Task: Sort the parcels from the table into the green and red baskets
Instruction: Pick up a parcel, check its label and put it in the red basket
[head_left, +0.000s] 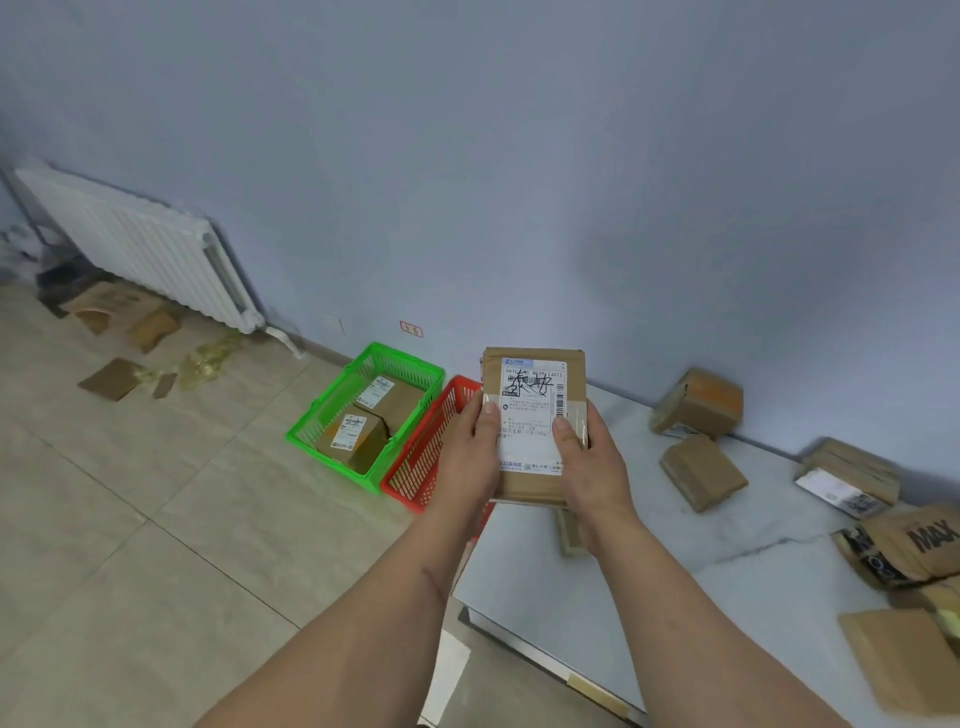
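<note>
**Both Hands Hold One Parcel Up**

While both hands hold it, the flat brown parcel (534, 423) is up in the air, above the near left corner of the table (649, 561) and close to the red basket (431, 457). Its long side runs away from the person, toward the wall. Its wide face looks up at the camera, and a white label (531, 413) with printed words and big hand-written marks covers most of that face. The top of the label points to the wall.

The left hand (470, 457) grips the left edge, with its thumb pressed on the label. The right hand (589, 462) grips the right edge in the same way. The hands are apart, one on each side.

The green basket (363, 415) sits on the floor by the wall, touching the red basket on its right. Two boxes (369, 421) with labels lie inside the green one. What is in the red one is hidden.

The table is pale grey with a thin dark crack line. More brown parcels (701, 441) lie on it near the wall and at the right edge. The floor (156, 519) has beige tiles. A white radiator (140, 244) hangs on the blue-grey wall, with cardboard scraps (119, 332) below it.
</note>
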